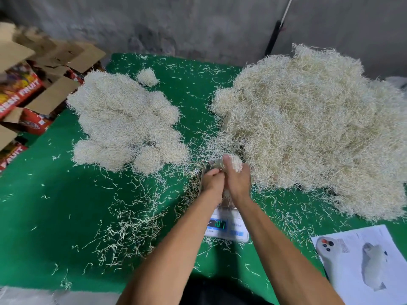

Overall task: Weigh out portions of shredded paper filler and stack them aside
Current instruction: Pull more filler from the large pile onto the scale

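Observation:
A big loose heap of pale shredded paper filler [312, 128] covers the right side of the green table [66, 205]. Several rounded weighed portions [125, 122] lie stacked together at the left. A small white digital scale [229, 227] with a lit display sits at the centre, its platform mostly hidden under my hands. My right hand [236, 179] grips a small wad of filler [236, 162] above the scale. My left hand [212, 181] is curled close against the right one at the same wad; what it holds is hard to make out.
Loose strands litter the cloth around the scale [132, 227]. Open cardboard fruit boxes [28, 89] stand off the table's left edge. A printed sheet with a phone on it [361, 260] lies at the front right. A grey wall stands behind.

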Motion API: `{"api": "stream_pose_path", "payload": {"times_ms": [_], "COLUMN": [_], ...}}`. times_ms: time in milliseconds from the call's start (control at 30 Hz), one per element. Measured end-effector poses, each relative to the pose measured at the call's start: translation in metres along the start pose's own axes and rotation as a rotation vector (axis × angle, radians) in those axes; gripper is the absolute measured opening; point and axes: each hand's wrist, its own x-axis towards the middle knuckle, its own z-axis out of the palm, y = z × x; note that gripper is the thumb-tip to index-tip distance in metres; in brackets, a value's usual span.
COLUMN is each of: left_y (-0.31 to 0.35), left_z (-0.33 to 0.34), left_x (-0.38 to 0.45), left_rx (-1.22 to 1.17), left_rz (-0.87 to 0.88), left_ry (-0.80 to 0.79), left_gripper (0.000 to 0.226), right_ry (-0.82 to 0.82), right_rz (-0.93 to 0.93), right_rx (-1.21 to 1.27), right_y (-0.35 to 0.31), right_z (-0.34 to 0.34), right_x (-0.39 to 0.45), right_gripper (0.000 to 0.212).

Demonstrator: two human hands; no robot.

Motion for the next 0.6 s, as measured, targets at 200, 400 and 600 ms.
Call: {"api": "stream_pose_path", "payload": {"times_ms": [200,400,600], "left_y": [0.039,0.074,0.079], "left_z": [-0.017,-0.028,-0.036], "left_x": [-0.01,-0.004,-0.031], "left_rx": [-0.239,-0.39,-0.3], "left_rz": [-0.084,-0.022,-0.014], "left_ry": [-0.195,-0.219,-0.346], "left_gripper": [0.044,0.059,0.047], "right_ry": [-0.053,-0.202,-0.072], "right_rz": [-0.101,-0.813,-0.559], "right_rx": [0.104,-0.397,-0.2], "right_y": [-0.063,-0.071,-0.105], "right_z": [-0.005,0.032,0.032], "right_x": [-0.002,-0.043,-0.027], "right_gripper": [0.073,0.031,0.03]}}
